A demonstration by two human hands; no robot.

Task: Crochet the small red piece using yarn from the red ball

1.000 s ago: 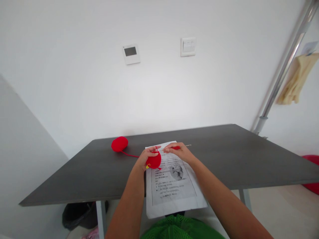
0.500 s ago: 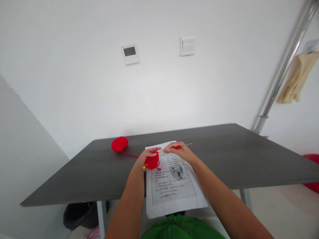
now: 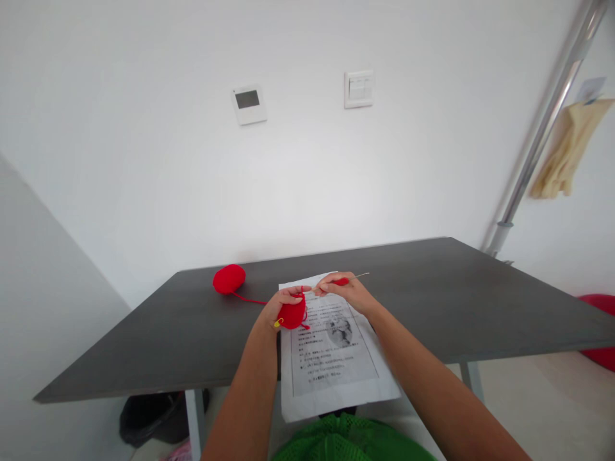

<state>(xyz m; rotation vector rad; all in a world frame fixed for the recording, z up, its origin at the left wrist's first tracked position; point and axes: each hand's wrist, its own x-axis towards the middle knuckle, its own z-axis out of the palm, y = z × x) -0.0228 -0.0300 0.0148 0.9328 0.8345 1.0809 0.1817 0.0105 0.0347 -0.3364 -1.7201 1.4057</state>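
Wall (image 3: 298, 179): white, beyond the paper (image 3: 334, 390); it bears a small screen panel (image 3: 248, 105) and a light switch (image 3: 359, 89).
Table (image 3: 423, 288): dark grey, beneath the paper, whose near end juts past the front edge.
Printed side: text and an oval picture, facing up.
Yarn ball (image 3: 229, 280): red, on the table to the left of the paper's far end; a strand (image 3: 250, 299) runs from it to the left hand (image 3: 280, 306).
Crochet piece (image 3: 292, 315): red, held up over the paper's left edge; a yellow pin (image 3: 277, 323) sits at its left side.
Left hand: thumb pressed on the crochet piece, index finger stretched out with yarn over it; the other fingers cannot be told.
Right hand (image 3: 346, 289): above the paper's far end, thumb and index finger pinching the hook (image 3: 342, 282) near its left end.
Hook: red grip, thin shaft pointing right; contact with the yarn is too small to tell.
Gloves (image 3: 567, 153): pale yellow, hanging far to the right of the paper.
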